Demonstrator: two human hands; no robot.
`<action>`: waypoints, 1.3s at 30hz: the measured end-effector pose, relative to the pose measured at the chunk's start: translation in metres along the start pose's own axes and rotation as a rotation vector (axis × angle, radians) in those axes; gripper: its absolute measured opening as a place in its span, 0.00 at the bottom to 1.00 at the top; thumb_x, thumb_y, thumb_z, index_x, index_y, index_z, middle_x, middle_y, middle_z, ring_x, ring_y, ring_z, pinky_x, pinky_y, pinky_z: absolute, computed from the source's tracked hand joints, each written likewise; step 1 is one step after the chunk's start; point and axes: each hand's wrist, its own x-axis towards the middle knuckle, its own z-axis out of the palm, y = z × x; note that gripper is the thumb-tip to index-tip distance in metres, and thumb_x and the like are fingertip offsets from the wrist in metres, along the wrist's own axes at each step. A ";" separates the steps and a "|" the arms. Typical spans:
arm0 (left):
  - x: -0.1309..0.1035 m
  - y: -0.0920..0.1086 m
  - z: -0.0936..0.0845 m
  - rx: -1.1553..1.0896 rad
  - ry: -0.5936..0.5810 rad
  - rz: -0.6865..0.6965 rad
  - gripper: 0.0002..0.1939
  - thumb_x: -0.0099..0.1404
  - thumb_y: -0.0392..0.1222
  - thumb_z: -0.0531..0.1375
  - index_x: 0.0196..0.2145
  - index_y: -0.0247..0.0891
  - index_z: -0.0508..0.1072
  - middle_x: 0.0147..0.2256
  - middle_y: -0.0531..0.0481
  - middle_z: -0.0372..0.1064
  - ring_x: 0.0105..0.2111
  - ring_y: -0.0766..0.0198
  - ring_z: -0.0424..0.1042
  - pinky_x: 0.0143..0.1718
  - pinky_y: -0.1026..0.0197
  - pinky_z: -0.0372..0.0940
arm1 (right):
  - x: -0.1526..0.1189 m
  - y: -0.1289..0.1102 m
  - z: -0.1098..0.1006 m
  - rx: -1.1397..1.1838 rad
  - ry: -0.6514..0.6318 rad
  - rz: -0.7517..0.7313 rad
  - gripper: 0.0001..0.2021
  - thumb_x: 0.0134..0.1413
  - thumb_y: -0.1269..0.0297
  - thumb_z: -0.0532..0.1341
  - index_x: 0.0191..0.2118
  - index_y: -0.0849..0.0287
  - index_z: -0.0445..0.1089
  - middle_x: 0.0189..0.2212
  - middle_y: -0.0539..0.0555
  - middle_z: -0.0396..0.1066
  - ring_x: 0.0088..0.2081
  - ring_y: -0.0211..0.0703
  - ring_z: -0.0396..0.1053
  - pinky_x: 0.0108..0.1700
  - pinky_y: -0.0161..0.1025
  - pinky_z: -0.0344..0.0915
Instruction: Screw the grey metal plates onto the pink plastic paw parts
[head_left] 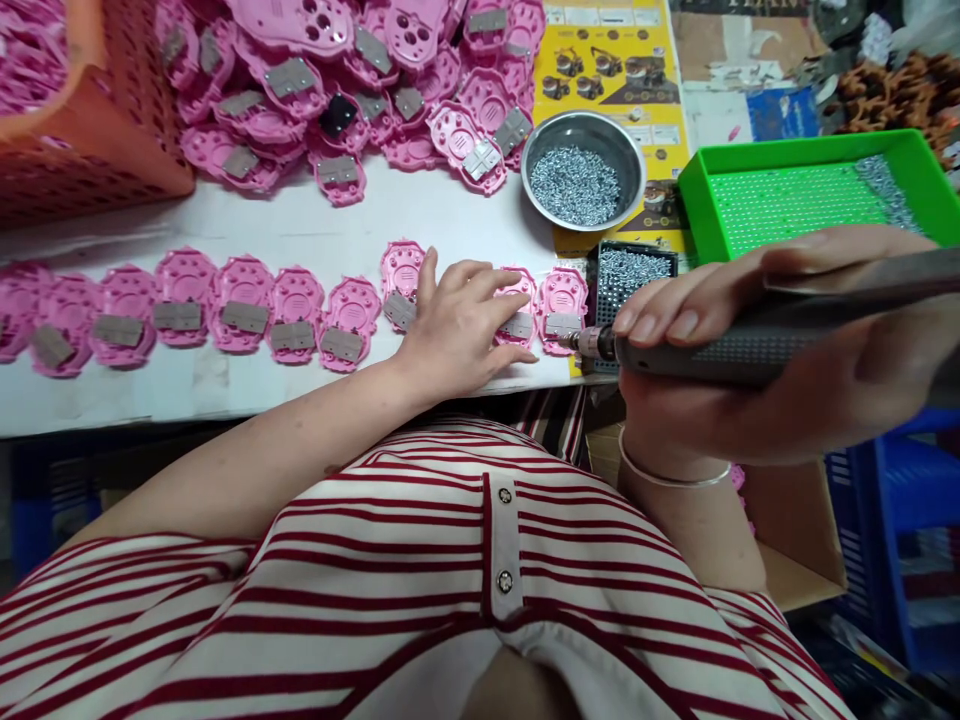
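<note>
My right hand is wrapped round a dark grey electric screwdriver, held nearly level. Its tip is at the lower part of the rightmost pink plastic casing, by a grey metal plate; I cannot tell if it touches a screw. My left hand lies palm down with fingers spread over the row, covering part of the casings beneath. Two fingers reach over the pink casing second from the right. More pink casings with grey plates run leftward in a line. Beside the tip stands a small black basket of screws.
Behind the row is a heap of pink casings. An orange basket of pink parts stands at left. A steel bowl of screws and a green tray are beyond my right hand. Below the table edge is a cardboard box.
</note>
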 end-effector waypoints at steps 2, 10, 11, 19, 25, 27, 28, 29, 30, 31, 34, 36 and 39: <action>0.000 -0.001 0.000 0.045 -0.020 -0.027 0.18 0.64 0.51 0.69 0.49 0.44 0.81 0.61 0.43 0.72 0.62 0.37 0.64 0.67 0.20 0.41 | 0.003 0.012 0.006 0.066 0.069 -0.170 0.10 0.62 0.49 0.60 0.43 0.44 0.72 0.20 0.41 0.60 0.19 0.28 0.61 0.24 0.30 0.67; -0.002 0.001 0.004 0.093 -0.030 0.000 0.14 0.66 0.52 0.67 0.45 0.44 0.82 0.54 0.44 0.76 0.57 0.42 0.67 0.67 0.23 0.45 | 0.008 0.025 0.015 0.005 0.111 -0.151 0.11 0.58 0.49 0.66 0.38 0.51 0.75 0.17 0.39 0.59 0.17 0.26 0.60 0.21 0.28 0.65; -0.002 0.001 0.004 0.088 -0.030 -0.007 0.13 0.67 0.52 0.67 0.44 0.44 0.82 0.53 0.44 0.77 0.56 0.43 0.68 0.67 0.23 0.46 | 0.008 0.025 0.015 0.005 0.110 -0.134 0.12 0.58 0.49 0.65 0.38 0.51 0.75 0.17 0.39 0.59 0.17 0.26 0.60 0.21 0.29 0.65; 0.003 -0.005 0.004 0.102 0.001 -0.030 0.11 0.72 0.47 0.62 0.44 0.45 0.83 0.48 0.46 0.78 0.51 0.47 0.70 0.66 0.25 0.50 | 0.011 0.026 0.018 0.055 0.134 -0.156 0.10 0.56 0.52 0.68 0.38 0.51 0.76 0.16 0.37 0.62 0.16 0.25 0.61 0.20 0.27 0.65; 0.000 -0.007 0.006 0.134 0.031 0.009 0.11 0.72 0.48 0.61 0.44 0.46 0.83 0.47 0.47 0.78 0.51 0.47 0.70 0.67 0.24 0.49 | 0.008 0.023 0.016 0.045 0.122 -0.106 0.09 0.57 0.52 0.67 0.39 0.50 0.76 0.18 0.37 0.65 0.19 0.26 0.64 0.23 0.28 0.66; 0.000 -0.007 0.006 0.140 0.028 0.025 0.11 0.72 0.47 0.60 0.44 0.47 0.83 0.47 0.47 0.78 0.51 0.48 0.69 0.67 0.23 0.48 | 0.008 0.022 0.015 0.039 0.129 -0.083 0.10 0.56 0.51 0.67 0.38 0.50 0.76 0.18 0.37 0.65 0.19 0.26 0.64 0.23 0.29 0.65; 0.000 -0.006 0.007 0.143 0.027 0.031 0.11 0.72 0.47 0.60 0.44 0.47 0.83 0.47 0.47 0.78 0.51 0.48 0.69 0.67 0.23 0.47 | 0.008 0.022 0.015 0.037 0.133 -0.069 0.11 0.56 0.50 0.67 0.38 0.51 0.75 0.18 0.37 0.65 0.18 0.26 0.63 0.23 0.30 0.65; 0.000 -0.006 0.006 0.146 0.026 0.033 0.11 0.73 0.46 0.60 0.44 0.48 0.83 0.47 0.47 0.78 0.51 0.48 0.69 0.67 0.23 0.47 | 0.008 0.023 0.015 0.034 0.134 -0.057 0.12 0.55 0.49 0.68 0.37 0.51 0.75 0.18 0.38 0.64 0.18 0.27 0.63 0.23 0.31 0.64; 0.001 -0.006 0.006 0.149 0.024 0.034 0.11 0.73 0.46 0.59 0.44 0.48 0.83 0.47 0.47 0.78 0.51 0.48 0.69 0.67 0.22 0.47 | 0.008 0.024 0.015 0.033 0.136 -0.049 0.14 0.54 0.48 0.68 0.36 0.52 0.75 0.17 0.38 0.64 0.18 0.27 0.62 0.23 0.31 0.63; 0.001 -0.005 0.006 0.152 0.020 0.033 0.11 0.73 0.46 0.59 0.44 0.48 0.83 0.47 0.47 0.78 0.51 0.47 0.69 0.67 0.22 0.47 | 0.008 0.025 0.015 0.033 0.141 -0.044 0.15 0.54 0.47 0.69 0.37 0.52 0.75 0.17 0.38 0.63 0.17 0.27 0.62 0.22 0.31 0.63; 0.002 -0.004 0.005 0.160 0.002 0.027 0.11 0.73 0.45 0.59 0.44 0.48 0.83 0.47 0.46 0.77 0.51 0.46 0.69 0.66 0.21 0.48 | 0.008 0.029 0.016 0.040 0.164 -0.058 0.16 0.53 0.46 0.69 0.38 0.53 0.75 0.17 0.38 0.63 0.17 0.27 0.61 0.21 0.31 0.62; 0.002 -0.004 0.005 0.157 -0.006 0.023 0.11 0.72 0.45 0.59 0.44 0.49 0.83 0.46 0.46 0.77 0.51 0.46 0.69 0.66 0.21 0.47 | 0.007 0.031 0.018 0.046 0.163 -0.060 0.15 0.54 0.47 0.68 0.38 0.53 0.75 0.17 0.39 0.63 0.17 0.28 0.62 0.21 0.31 0.62; 0.003 -0.003 0.005 0.156 -0.012 0.020 0.11 0.72 0.45 0.59 0.44 0.51 0.83 0.46 0.47 0.77 0.51 0.46 0.69 0.67 0.20 0.46 | 0.007 0.032 0.019 0.051 0.143 -0.048 0.14 0.55 0.49 0.68 0.38 0.53 0.74 0.17 0.39 0.62 0.17 0.29 0.63 0.22 0.32 0.63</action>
